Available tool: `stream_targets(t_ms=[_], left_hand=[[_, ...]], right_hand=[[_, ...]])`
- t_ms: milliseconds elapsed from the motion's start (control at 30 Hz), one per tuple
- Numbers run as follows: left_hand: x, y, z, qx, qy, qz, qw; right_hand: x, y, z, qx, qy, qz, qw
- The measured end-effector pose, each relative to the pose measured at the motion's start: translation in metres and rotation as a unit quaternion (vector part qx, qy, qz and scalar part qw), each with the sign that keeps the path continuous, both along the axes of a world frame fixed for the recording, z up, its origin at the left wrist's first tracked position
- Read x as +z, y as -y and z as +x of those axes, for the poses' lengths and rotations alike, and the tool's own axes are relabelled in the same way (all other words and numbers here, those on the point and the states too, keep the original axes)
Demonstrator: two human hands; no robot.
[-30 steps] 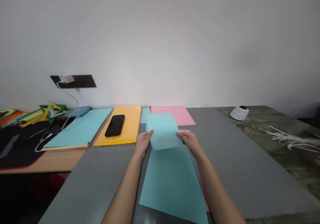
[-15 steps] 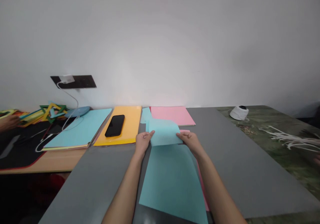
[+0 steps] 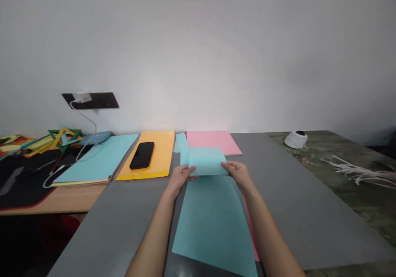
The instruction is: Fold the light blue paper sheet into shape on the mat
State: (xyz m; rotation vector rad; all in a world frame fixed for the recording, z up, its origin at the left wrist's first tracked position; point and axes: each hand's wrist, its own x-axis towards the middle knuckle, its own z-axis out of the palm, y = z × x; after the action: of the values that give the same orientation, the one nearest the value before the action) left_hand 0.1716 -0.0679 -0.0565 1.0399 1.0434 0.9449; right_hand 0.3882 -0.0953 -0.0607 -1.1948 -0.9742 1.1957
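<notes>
A large light-blue sheet of paper (image 3: 213,223) lies before me on the grey board, its far end curled up and over toward me. My left hand (image 3: 182,176) pinches the left side of that curled end between thumb and fingers. At the opposite corner, my right hand (image 3: 236,172) pinches the paper the same way. Beneath the sheet, a strip of pink paper (image 3: 252,231) shows along its right edge. Another light-blue piece (image 3: 181,142) and a pink sheet (image 3: 213,142) lie just beyond the fold.
Left of my hands, a black phone (image 3: 142,155) rests on a yellow packet (image 3: 162,149). Farther left are a blue paper stack (image 3: 99,157), a white cable (image 3: 93,122) and coloured paper frames (image 3: 64,138). A thread spool (image 3: 295,140) and white strings (image 3: 361,172) sit right.
The curled end has come down slightly toward me and shifted a little right, with both hands still on it. A co-worker's hand at the far left has left the view.
</notes>
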Motion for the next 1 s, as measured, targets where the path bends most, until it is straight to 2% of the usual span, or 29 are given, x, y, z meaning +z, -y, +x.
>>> stream_targets(t_ms=[133,633,1000], left_hand=[[0.0017,-0.0006,-0.0026,-0.021,0.006,-0.002,1.0],[0.0069,0.0007,-0.0019,-0.007,-0.002,-0.014,1.0],[0.0055,0.0003,-0.0026,-0.015,0.019,-0.018,1.0]], right_hand=[[-0.0017,-0.0018,0.0011,-0.013,0.007,0.008,1.0],[0.0023,-0.0001,0.0008,0.003,0.013,0.005,1.0],[0.0011,-0.0009,0.0018,-0.023,0.047,0.02,0.998]])
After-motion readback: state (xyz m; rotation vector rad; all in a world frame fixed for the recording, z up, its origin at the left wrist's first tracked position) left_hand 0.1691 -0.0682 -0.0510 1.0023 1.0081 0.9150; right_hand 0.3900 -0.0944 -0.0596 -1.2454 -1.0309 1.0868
